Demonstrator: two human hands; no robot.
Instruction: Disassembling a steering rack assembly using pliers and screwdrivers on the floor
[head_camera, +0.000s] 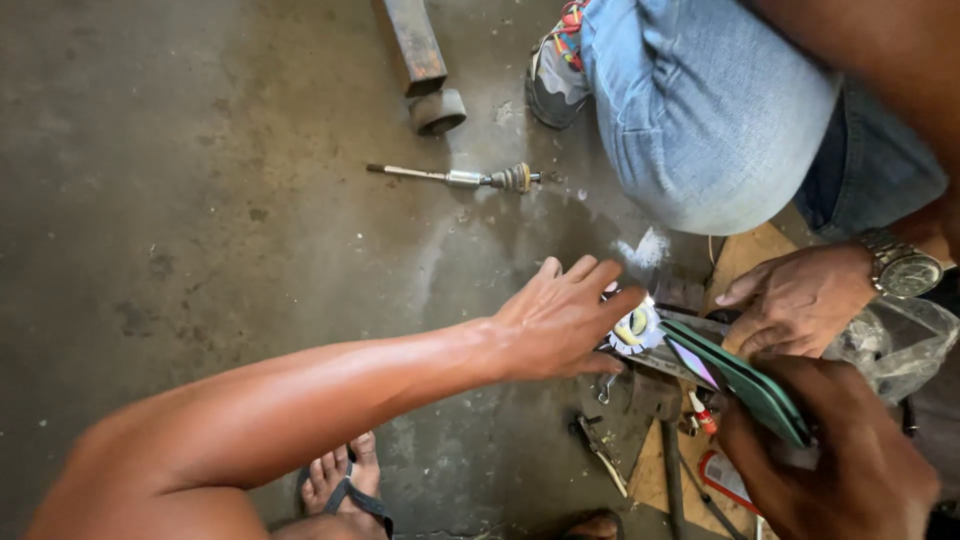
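Note:
My left hand (560, 320) reaches out over the concrete floor with its fingers spread. Its fingertips rest by a small round colourful piece (635, 328) on a dark metal part. My right hand (835, 460), at the lower right, grips a flat dark-green slab (745, 378) that looks like a cased phone, tilted toward the left hand. Just beyond it, another person's hand (800, 300) with a metal wristwatch (900, 268) rests on the same spot.
The other person crouches at the top right in jeans (700, 110) and a sports shoe (555, 75). A metal shaft (455, 178) and a rusty bar with a roller (425, 70) lie on the floor. Small tools (600, 450), a wooden board (745, 255) and my sandalled foot (340, 482) are nearby.

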